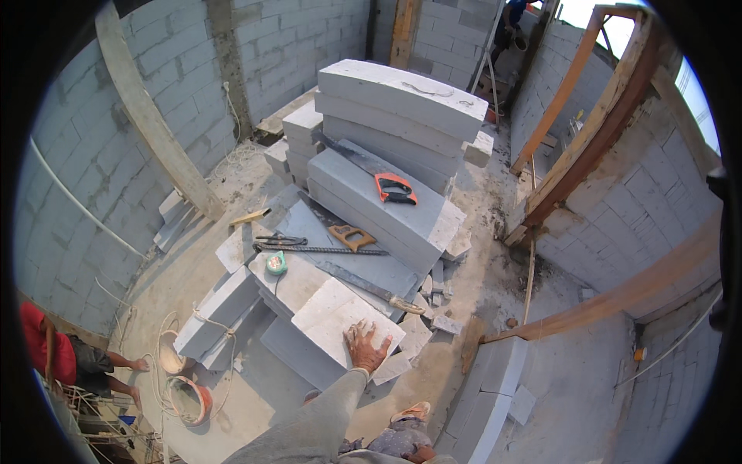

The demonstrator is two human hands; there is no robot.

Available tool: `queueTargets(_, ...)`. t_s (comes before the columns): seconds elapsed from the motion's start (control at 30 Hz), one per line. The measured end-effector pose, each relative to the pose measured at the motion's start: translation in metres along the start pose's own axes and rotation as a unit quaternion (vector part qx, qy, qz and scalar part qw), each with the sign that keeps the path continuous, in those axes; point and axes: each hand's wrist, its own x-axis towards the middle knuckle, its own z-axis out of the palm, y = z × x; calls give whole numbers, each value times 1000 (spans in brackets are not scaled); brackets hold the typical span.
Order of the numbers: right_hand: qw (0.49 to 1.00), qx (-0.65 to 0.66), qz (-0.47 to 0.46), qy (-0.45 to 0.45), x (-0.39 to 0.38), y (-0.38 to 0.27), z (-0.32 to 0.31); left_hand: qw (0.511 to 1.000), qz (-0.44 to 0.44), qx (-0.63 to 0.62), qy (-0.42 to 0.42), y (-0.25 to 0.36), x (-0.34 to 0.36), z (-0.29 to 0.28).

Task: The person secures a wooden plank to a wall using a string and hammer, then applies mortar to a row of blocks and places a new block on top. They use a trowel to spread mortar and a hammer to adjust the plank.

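While looking down over a messy pile of pale grey rectangular building blocks (386, 135), got the bare left hand (367, 349) planted palm-down on a whitish rectangular block (334, 311) at the near end. Showing a wide grip there, with fingers fanned out over the top face and not wrapped around anything. Can only see a bit of the right hand (422, 455) at the bottom edge, so can't tell about that grip. Just behind the whitish block, got a round green tape measure (276, 264). Beyond that, can spot a ribbed dark steel bar (325, 250) with dark metal pincers (282, 240) right by the left end. Also got a handsaw with a tan wooden handle (352, 237) lying near the bar, plus a long flat grey blade (357, 285) slanting down to the right, not far from the left hand. Further up, can see another handsaw with an orange-and-black handle (396, 189) resting on a long block. Over to the left, got two round mortar-smeared buckets (202, 406) on the dusty concrete floor (255, 417), with a person in a red top (51, 344) near them at the edge.
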Motion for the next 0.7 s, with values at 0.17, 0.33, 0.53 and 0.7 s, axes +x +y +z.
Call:
queueTargets(0.17,997,-62,39,9,-8,-106,53,966,177,-166,-91,-92,-22,-73)
queueTargets(0.33,983,70,66,157,-40,-187,83,960,122,-102,-233,-249,-102,-172)
queueTargets(0.53,924,298,100,215,-75,-189,108,758,3,263,-596,-369,-157,-257)
queueTargets(0.7,746,583,206,245,-69,-170,196,750,106,205,-620,-365,-112,-238)
